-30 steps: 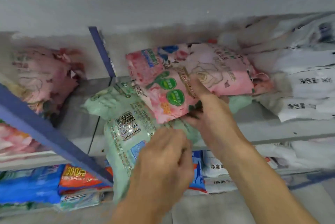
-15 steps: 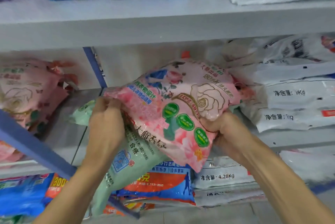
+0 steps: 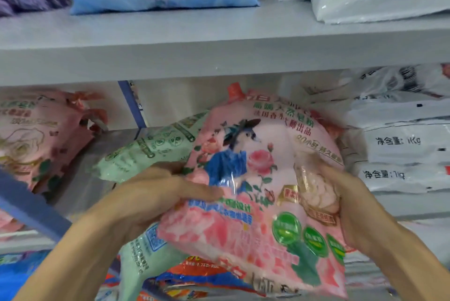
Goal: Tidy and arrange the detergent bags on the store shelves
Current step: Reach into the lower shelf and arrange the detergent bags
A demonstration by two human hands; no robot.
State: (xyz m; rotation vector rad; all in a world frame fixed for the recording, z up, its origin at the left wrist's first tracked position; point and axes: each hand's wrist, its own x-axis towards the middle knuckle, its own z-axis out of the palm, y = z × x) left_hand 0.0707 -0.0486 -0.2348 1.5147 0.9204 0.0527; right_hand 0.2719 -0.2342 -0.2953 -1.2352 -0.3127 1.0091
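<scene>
We hold the pink detergent bag (image 3: 255,179) with both hands at the front of the middle shelf (image 3: 92,174), its printed face toward us and its spout end tipped up toward the back. Our left hand (image 3: 155,193) clamps the bag's left edge, thumb laid across the front film. Our right hand (image 3: 350,203) curls round the right edge. Gripping both sides, we judge, keeps the slack, filled pouch from folding and lets us turn it square.

Under it a green bag (image 3: 146,154) lies across the shelf and droops over the front edge, so the pink one rides over it, not on the board. We cannot tell whether the two touch.

At the shelf's right end white bags (image 3: 401,154) are stacked flat. Past the blue upright (image 3: 132,106), toward the left end, lean more pink bags (image 3: 36,135), likely where this one belongs. The next move calls for carrying it clear of the green bag before setting it down.
</scene>
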